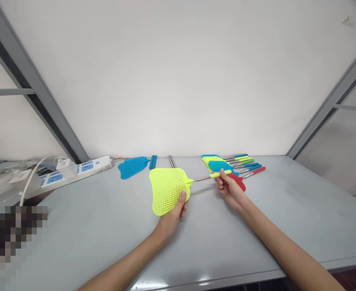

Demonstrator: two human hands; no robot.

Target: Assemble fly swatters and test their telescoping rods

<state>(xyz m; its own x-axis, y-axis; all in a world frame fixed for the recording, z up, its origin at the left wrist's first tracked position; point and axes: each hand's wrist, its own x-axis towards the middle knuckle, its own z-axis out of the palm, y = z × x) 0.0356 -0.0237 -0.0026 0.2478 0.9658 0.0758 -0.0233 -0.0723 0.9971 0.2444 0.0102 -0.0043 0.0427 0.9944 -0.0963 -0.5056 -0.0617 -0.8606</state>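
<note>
A yellow-green fly swatter (168, 190) is held sideways above the table, its perforated head to the left and its metal shaft and grip to the right. My left hand (175, 212) is closed on the lower right edge of the head, thumb on top. With thumb and fingers my right hand (228, 186) pinches the yellow-green grip. Just behind the right hand lies a pile of fly swatters: a red swatter (239, 182) in front, a blue swatter (220, 165) and several others behind it, handles pointing right.
Further back on the grey table (214, 242) lie a blue swatter head (133, 166), blue grips (153, 162) and metal rods (172, 161). A white power strip (93, 165) with plugged adapters and cables stands at the left. A white wall (178, 81) closes off the back.
</note>
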